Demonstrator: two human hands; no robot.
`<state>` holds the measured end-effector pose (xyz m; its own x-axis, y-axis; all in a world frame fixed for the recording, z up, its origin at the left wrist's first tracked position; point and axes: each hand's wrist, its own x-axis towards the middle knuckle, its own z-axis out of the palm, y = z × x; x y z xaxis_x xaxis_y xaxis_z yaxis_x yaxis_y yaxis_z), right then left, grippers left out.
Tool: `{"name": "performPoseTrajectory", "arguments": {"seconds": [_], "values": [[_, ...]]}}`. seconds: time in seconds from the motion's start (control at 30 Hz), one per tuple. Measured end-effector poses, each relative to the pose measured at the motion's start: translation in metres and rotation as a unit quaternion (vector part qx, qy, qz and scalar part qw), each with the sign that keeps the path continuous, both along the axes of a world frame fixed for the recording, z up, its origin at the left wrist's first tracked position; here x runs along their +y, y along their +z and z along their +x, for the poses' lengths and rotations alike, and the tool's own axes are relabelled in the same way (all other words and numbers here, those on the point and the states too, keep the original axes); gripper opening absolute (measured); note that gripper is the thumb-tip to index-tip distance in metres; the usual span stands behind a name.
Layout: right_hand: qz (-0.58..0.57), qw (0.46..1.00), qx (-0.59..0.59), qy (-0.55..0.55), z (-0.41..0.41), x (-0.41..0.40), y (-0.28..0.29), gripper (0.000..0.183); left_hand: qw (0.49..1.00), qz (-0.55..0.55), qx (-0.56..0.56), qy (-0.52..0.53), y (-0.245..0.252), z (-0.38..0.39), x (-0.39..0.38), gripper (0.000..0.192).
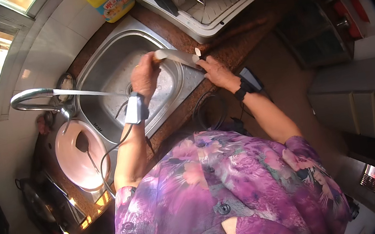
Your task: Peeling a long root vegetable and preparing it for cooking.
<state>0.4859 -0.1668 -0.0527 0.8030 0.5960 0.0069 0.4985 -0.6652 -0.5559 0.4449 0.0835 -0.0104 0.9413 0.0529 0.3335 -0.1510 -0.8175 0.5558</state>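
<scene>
My left hand [146, 76] is above the stainless steel sink [170, 107], its fingers curled round a small yellow-orange thing [158, 57]. That thing meets the left end of a long, flat, pale utensil [180, 56], which looks like a knife blade. I cannot tell whether the two are one piece. At the other end, my right hand [219, 72] grips the utensil near a dark part, over the sink's right rim. Water [92, 92] runs from the curved chrome tap [31, 95] into the sink, passing behind my left wrist.
A pink basin [67, 159] with a dark spatula [82, 142] stands left of the sink. Behind is a yellow jug [112, 2]. A white dish rack [208, 31] holds dishes at the back right. Cables run from the devices strapped to both wrists; a coiled black cable [196, 114] hangs at the counter edge.
</scene>
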Motion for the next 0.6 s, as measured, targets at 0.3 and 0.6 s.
{"name": "performPoseTrajectory", "arguments": {"seconds": [0.3,0.6], "values": [[0.076,0.989,-0.124,0.034,0.0,0.023,-0.007,0.039,0.921,-0.359,-0.143,0.052,0.066,-0.057,0.048,0.044],[0.11,0.983,-0.147,0.004,0.003,0.02,-0.01,0.03,0.861,-0.474,-0.171,0.067,0.074,-0.084,0.057,0.049]]}}
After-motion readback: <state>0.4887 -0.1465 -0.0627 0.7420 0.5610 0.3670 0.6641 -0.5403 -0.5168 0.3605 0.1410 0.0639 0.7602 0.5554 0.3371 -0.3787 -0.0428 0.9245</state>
